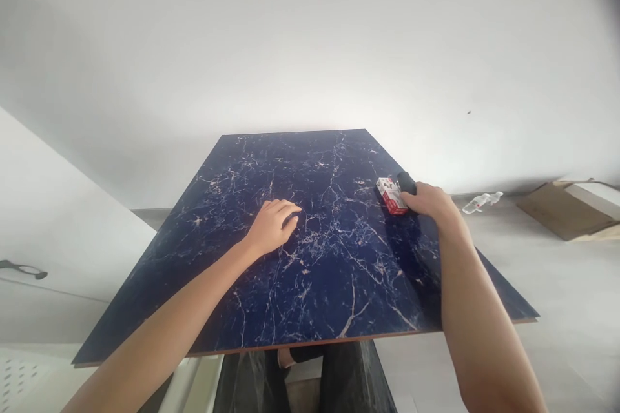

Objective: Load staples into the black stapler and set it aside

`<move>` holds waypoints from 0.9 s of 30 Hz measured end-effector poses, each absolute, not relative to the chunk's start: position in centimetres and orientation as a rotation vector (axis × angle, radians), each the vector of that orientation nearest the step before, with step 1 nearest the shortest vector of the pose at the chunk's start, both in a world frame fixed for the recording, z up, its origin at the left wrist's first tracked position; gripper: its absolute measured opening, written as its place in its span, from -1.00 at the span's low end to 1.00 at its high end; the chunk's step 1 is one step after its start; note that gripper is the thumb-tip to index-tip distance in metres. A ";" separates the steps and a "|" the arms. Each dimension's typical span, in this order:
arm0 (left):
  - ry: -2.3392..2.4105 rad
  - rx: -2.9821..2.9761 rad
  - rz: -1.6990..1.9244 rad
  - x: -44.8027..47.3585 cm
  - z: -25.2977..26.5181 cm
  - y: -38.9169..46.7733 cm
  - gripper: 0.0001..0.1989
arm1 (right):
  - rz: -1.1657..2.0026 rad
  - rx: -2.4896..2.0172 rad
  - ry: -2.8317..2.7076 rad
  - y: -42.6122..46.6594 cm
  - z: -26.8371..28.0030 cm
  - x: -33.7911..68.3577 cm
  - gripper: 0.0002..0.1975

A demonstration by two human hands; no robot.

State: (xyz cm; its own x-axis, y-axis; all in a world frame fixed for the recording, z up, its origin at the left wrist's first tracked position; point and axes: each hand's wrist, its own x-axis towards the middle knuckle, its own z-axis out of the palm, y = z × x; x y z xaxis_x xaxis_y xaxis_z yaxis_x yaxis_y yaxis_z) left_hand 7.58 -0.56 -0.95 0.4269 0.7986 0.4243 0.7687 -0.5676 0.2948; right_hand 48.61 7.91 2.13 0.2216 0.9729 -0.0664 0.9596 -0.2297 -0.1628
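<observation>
My left hand (274,226) rests near the middle of the dark blue marble-patterned tabletop (310,297). Its fingers are curved, the thumb stands apart from them, and I see nothing held there. At the table's right side, my right hand (429,200) is closed around a black object (406,182), mostly covered by the hand; its kind cannot be made out. Directly left of it is a small red and white box (392,196) with printed sides. My right thumb reaches to the box's edge; whether it grips the box too, I cannot tell.
A pale wall (300,45) rises behind the table. On the floor to the right lie a clear plastic bottle (482,202) and an open cardboard box (557,210). A dark handle-like piece (24,268) is at far left. My legs (346,377) are under the near edge.
</observation>
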 end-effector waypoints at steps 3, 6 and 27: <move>1.435 2.611 0.787 7.6 -0.9 -0.7 -0.68 | 0.172 -2.299 -1.960 7.8 2.2 46.9 -0.56; 1.474 2.635 0.755 7.1 -0.5 -0.7 -0.67 | 0.211 -2.157 -1.993 7.3 2.2 43.5 -0.59; 2.184 1.824 0.879 -14.3 -0.6 -0.6 -0.64 | 0.701 -1.375 -2.100 4.2 1.0 4.6 -0.28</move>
